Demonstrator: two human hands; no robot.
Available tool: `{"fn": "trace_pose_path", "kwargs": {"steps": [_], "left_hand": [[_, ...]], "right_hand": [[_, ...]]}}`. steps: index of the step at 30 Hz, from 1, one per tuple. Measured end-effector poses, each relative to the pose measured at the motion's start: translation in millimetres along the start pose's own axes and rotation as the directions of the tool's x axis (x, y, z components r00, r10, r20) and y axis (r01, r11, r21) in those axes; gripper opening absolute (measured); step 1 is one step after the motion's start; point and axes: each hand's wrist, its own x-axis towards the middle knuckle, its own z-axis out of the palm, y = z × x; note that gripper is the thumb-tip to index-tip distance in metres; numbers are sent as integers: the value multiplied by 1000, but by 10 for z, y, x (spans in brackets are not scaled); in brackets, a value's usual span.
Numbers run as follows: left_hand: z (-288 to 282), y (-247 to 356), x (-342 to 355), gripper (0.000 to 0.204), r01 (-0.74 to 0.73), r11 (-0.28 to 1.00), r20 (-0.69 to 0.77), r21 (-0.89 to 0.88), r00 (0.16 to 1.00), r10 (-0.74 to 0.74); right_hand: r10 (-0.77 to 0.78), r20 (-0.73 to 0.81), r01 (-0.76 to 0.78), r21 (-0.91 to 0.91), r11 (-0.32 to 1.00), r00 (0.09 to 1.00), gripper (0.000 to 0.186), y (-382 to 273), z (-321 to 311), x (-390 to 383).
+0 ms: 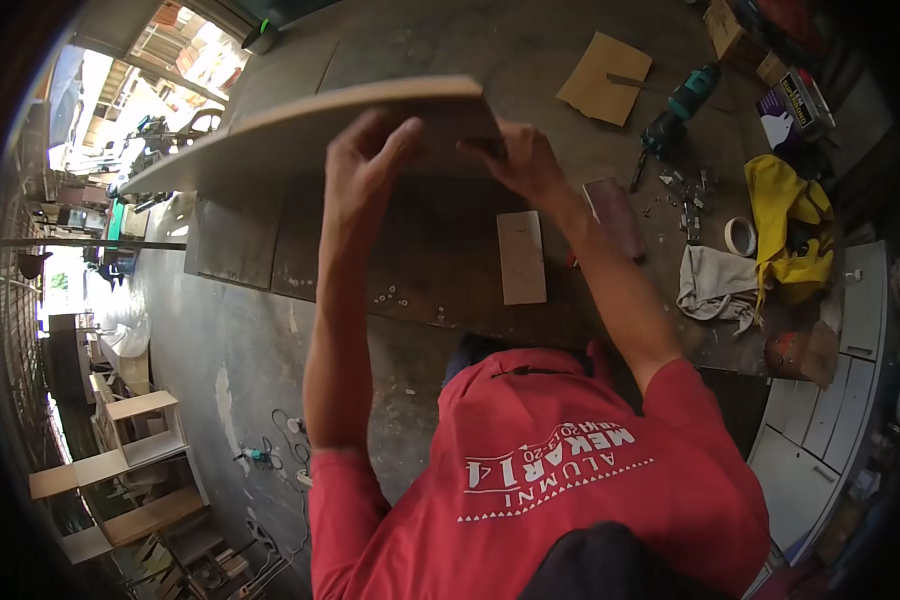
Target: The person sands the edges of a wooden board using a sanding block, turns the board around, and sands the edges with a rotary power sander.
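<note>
A long, flat wooden board [290, 135] is raised above the worktable, its pale edge turned up and its far-left end reaching past the table. My left hand [365, 165] grips it near the middle of the visible face, thumb against the board and some fingers hidden. At the board's right end, my right hand [520, 160] is closed round the corner. Below on the table lies a small rectangular piece of board [522, 258]. A dark reddish-brown block [615, 218] rests beside my right forearm.
On the worktable [420, 225], a teal cordless drill [680, 110], brown sheet [607, 80], metal hardware [690, 195], tape roll [740, 237], yellow gloves [790, 230] and grey-white cloth [712, 283] lie to the right. White cabinets [795, 470] stand lower right; wooden shelves [155, 515] stand lower left.
</note>
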Motion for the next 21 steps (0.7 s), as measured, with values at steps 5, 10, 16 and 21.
{"fn": "trace_pose_path", "kwargs": {"steps": [5, 10, 16, 21], "left_hand": [[-483, -74, 832, 45, -465, 619, 21, 632, 810, 586], [-725, -577, 1380, 61, -448, 592, 336, 670, 894, 296], [-599, -747, 1755, 71, -416, 607, 342, 677, 908, 240], [-496, -856, 2030, 75, -401, 637, 369, 659, 910, 190]], "right_hand": [[211, 73, -222, 233, 947, 975, 30, 19, -57, 274], [212, -65, -164, 434, 886, 975, 22, 158, -65, 378], [548, -316, -84, 807, 585, 774, 20, 361, -143, 305], [455, -458, -178, 528, 830, 763, 21, 179, 129, 428]]}}
